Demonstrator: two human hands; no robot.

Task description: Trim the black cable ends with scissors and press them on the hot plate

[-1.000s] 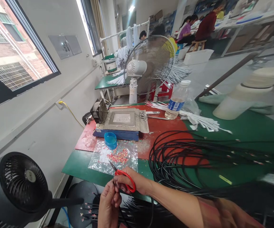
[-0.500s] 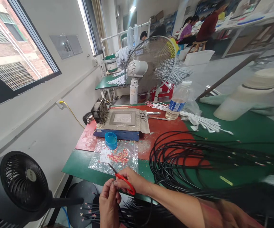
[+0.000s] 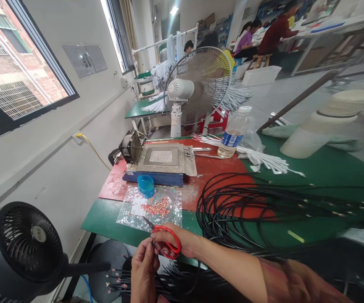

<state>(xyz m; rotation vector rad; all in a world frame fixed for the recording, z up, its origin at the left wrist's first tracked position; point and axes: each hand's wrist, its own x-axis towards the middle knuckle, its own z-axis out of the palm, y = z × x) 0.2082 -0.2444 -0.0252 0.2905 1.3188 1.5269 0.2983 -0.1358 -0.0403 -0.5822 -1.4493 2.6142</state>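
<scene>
My right hand (image 3: 178, 242) grips red-handled scissors (image 3: 164, 240), blades pointing up-left toward a clear plastic bag (image 3: 150, 208). My left hand (image 3: 144, 269) sits just below the scissors, pinching the end of a thin black cable (image 3: 156, 277) at the blades. Both hands hover at the front edge of the green table (image 3: 106, 219). A big coil of black cables (image 3: 248, 210) lies on the table to the right of my hands. More black cable ends with pink tips (image 3: 119, 280) hang below the table edge.
A blue cap (image 3: 146, 185) and red bits lie on the bag. Behind stand a metal hot plate (image 3: 163, 162) with a small fan (image 3: 133, 147), a water bottle (image 3: 234, 132), white cables (image 3: 264, 158) and a desk fan (image 3: 197, 86). A black floor fan (image 3: 27, 248) is lower left. People work far behind.
The hands and scissors stayed at the same spot, with the scissor handles shifting slightly. The view drifted a little.
</scene>
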